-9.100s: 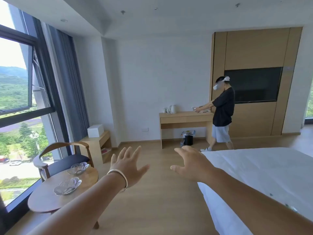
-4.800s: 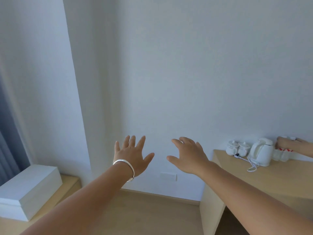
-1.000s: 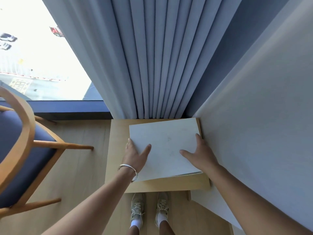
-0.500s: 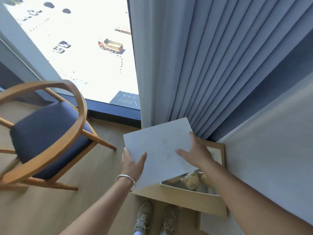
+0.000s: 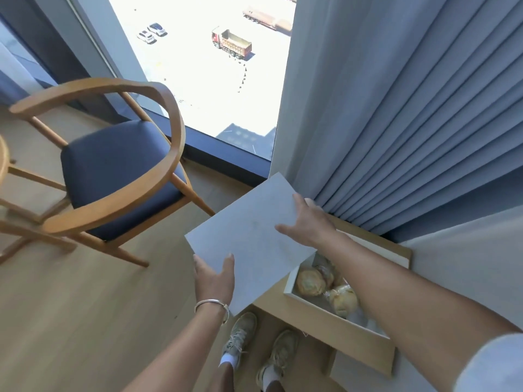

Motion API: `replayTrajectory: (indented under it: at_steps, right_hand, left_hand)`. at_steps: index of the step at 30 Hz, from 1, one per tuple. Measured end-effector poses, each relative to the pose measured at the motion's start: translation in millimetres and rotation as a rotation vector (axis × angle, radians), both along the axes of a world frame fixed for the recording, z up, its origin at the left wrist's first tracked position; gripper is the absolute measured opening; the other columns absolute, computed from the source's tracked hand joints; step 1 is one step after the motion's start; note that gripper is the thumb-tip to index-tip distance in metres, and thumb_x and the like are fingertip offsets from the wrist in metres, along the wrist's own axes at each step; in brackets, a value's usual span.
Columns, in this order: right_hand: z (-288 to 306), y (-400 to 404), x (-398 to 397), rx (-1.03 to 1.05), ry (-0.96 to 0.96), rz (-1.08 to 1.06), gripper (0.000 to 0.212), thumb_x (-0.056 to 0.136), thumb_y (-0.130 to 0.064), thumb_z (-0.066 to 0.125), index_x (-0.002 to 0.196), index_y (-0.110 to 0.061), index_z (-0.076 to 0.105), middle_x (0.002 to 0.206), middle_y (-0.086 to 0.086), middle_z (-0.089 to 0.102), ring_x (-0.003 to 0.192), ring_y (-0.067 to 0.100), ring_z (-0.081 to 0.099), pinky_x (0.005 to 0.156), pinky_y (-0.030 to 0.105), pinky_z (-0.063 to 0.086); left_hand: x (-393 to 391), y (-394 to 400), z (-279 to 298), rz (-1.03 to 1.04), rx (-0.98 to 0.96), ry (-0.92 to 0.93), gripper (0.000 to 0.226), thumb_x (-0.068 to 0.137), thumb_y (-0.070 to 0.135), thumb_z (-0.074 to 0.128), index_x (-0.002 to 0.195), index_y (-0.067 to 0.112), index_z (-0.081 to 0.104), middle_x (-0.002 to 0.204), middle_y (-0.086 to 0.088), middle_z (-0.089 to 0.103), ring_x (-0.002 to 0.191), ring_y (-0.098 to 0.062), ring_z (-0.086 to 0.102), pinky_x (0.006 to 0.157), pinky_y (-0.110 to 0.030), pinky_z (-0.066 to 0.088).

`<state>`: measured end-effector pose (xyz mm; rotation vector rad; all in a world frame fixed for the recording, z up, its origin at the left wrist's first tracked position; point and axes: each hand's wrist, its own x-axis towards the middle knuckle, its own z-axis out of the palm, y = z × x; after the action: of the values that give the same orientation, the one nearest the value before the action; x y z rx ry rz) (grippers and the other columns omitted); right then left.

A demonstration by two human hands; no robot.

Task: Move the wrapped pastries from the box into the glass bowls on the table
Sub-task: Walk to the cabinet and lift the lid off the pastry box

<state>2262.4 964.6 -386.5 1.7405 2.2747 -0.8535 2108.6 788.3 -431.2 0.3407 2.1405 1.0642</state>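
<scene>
A white box (image 5: 291,288) stands uncovered on a low wooden side cabinet (image 5: 365,349) by the wall. Several wrapped golden pastries (image 5: 311,280) lie in it, partly hidden under my right forearm. The box's flat white lid (image 5: 249,236) is held in the air to the left of the box, over the floor. My left hand (image 5: 215,280) grips its near edge from below, thumb on top. My right hand (image 5: 310,222) grips its far right edge. The glass bowls are out of view.
A wooden armchair with a dark blue seat (image 5: 113,168) stands to the left on the wooden floor. The edge of a round wooden table (image 5: 2,157) shows at far left. Grey curtains (image 5: 396,108) hang behind the cabinet, beside a floor-length window (image 5: 203,66).
Both hands have lifted the lid off the box and carried it left, which uncovers the pastries. My view has swung left toward the chair.
</scene>
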Motion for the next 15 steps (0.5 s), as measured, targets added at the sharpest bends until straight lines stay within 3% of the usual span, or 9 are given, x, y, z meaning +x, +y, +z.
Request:
replayTrajectory:
  at_steps: [6,11,15]
  right_hand:
    - [-35,16,-24,-0.014,-0.030,0.140,0.098,0.079,-0.064,0.062,0.153,-0.028,0.010,0.155,0.001,0.028,0.139,0.026,0.029,0.108,0.040,0.034]
    - [-72,29,-34,-0.020,-0.054,0.225,0.095,0.079,-0.063,0.063,0.153,-0.030,0.012,0.156,-0.001,0.027,0.140,0.023,0.029,0.107,0.041,0.035]
    - [-105,37,-38,-0.026,-0.083,0.272,0.095,0.079,-0.064,0.063,0.152,-0.031,0.012,0.156,-0.001,0.027,0.138,0.023,0.031,0.107,0.042,0.037]
  left_hand:
    - [15,-9,-37,0.113,-0.022,0.010,0.085,0.088,0.037,0.062,0.149,0.006,0.012,0.156,-0.010,0.021,0.143,-0.022,0.020,0.115,-0.040,0.019]
    - [30,-6,-71,0.208,-0.025,-0.020,0.081,0.087,0.032,0.063,0.148,0.004,0.017,0.154,-0.014,0.026,0.140,-0.024,0.026,0.115,-0.041,0.021]
    - [42,-1,-102,0.276,-0.070,-0.059,0.086,0.089,0.032,0.062,0.150,0.004,0.008,0.158,-0.010,0.014,0.144,-0.019,0.015,0.115,-0.031,0.013]
